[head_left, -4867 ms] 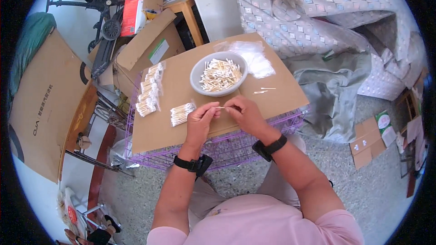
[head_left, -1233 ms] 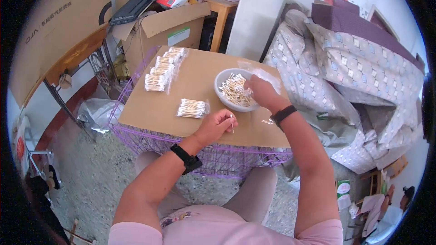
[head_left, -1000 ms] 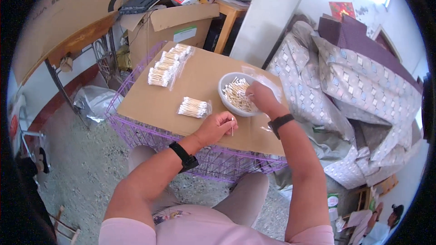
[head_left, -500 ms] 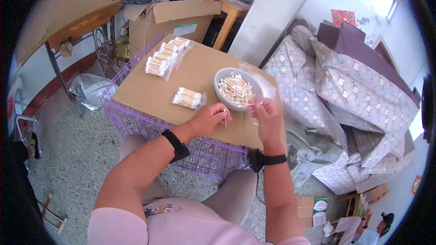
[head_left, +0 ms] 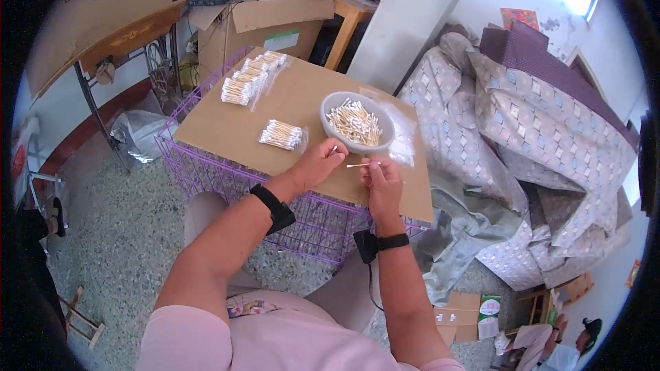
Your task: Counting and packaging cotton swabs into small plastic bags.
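Observation:
A cotton swab [head_left: 355, 165] is pinched in my right hand [head_left: 385, 185], its white tip pointing left toward the other hand. My left hand [head_left: 317, 165] is closed with a swab tip [head_left: 335, 149] showing at the fingers; how many swabs it holds is hidden. Just beyond both hands sits a grey bowl [head_left: 325, 126] full of loose cotton swabs [head_left: 354, 122]. A small clear bag of swabs [head_left: 282, 135] lies left of the bowl. Farther back, several more filled bags [head_left: 253, 80] form a row. Clear plastic bags [head_left: 404, 130] lie flat on the bowl's right.
Everything rests on a cardboard sheet [head_left: 220, 130] over a purple wire cage [head_left: 199, 172]. Behind stand a large cardboard box [head_left: 275, 24] and a wooden stool [head_left: 342, 38]. Covered furniture [head_left: 536, 137] fills the right. Another person [head_left: 543, 340] sits at lower right.
My right hand has come away from the bowl, toward me and left, with its swab. The left hand has risen slightly, and its swab no longer points down. The view has shifted a little.

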`<move>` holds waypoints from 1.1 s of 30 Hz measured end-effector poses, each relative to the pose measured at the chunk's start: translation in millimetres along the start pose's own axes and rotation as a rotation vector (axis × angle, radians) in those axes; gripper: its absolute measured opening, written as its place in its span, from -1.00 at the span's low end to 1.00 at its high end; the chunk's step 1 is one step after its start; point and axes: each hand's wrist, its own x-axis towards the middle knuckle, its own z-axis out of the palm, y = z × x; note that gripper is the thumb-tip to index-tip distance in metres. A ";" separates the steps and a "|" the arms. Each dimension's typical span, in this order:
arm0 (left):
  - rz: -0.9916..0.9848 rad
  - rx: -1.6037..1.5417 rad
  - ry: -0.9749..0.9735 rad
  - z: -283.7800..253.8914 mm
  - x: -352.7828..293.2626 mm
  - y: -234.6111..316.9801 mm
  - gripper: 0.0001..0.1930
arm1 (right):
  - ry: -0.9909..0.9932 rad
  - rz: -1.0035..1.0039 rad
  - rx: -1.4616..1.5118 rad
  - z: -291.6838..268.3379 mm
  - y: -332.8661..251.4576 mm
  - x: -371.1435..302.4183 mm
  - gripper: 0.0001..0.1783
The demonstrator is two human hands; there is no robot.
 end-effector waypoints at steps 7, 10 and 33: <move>-0.023 0.238 -0.089 1.8 -3.4 15.5 -0.79 | 0.003 -0.032 0.029 -4.2 6.6 1.9 -0.89; -0.003 0.259 -0.094 2.7 -5.8 18.8 -0.80 | -0.013 -0.038 0.020 -3.6 6.6 1.6 -0.89; 0.047 -0.097 0.008 -1.8 -7.0 5.7 -0.85 | -0.205 -0.042 -0.288 11.1 4.3 -4.3 -0.86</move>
